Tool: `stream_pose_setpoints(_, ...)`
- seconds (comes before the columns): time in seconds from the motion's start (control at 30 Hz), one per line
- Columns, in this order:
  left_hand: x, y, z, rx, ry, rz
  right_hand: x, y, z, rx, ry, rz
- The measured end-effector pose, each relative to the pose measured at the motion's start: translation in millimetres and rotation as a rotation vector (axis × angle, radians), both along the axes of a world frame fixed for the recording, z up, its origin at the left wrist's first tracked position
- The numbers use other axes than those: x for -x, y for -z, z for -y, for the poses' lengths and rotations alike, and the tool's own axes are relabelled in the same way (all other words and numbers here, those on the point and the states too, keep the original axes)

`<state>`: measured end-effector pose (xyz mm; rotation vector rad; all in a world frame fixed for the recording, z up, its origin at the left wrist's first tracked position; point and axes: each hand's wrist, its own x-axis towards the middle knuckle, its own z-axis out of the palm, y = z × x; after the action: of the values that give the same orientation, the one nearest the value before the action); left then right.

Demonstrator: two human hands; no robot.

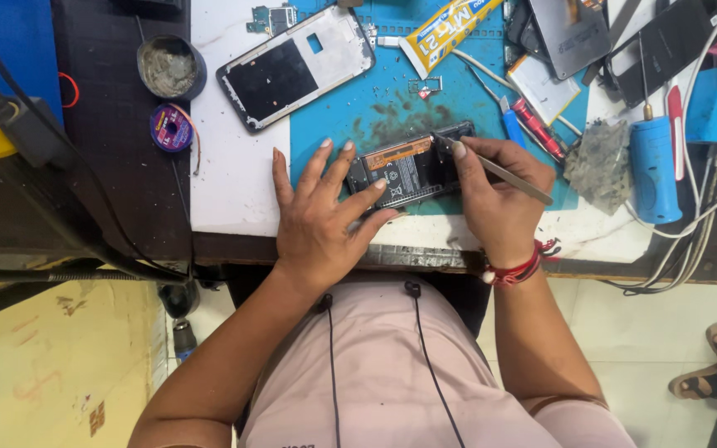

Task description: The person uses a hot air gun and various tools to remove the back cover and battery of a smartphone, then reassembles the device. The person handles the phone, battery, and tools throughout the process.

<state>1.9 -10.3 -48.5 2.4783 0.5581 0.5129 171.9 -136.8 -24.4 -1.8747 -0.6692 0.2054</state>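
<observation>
opened phone (408,172) is lying under both hands, battery showing | left hand (321,211) is pressing it flat, fingers spread | right hand (495,195) is pinching tweezers (499,172), tip working at its top edge | back cover (296,66) is lying detached beyond the left fingertips | reassembly not started

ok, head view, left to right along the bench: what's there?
Round grey paste tin → white phone back frame → left hand → opened black phone → right hand holding metal tweezers → blue cylindrical screwdriver.
</observation>
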Motion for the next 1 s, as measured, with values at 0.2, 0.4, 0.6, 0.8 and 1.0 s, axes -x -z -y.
stream_pose_setpoints(0.2, -2, -2, -1, -0.014, 0.000, -0.012, 23, 0, -2, 0.138, -0.137, 0.393)
stream_pose_setpoints(0.4, -1, -2, 0, -0.016, -0.008, 0.004, -9, 5, 7, 0.046, -0.012, -0.049)
stream_pose_setpoints(0.6, -3, -2, 0, -0.023, -0.009, 0.007, -15, 4, 15, 0.126, 0.022, 0.179)
stream_pose_setpoints(0.8, -1, -3, -1, -0.046, 0.003, 0.002, 9, -2, 1, 0.082, -0.131, 0.277)
stream_pose_setpoints(1.0, -2, -4, 0, -0.033, -0.008, -0.005, -11, -7, 6, 0.106, -0.005, 0.171)
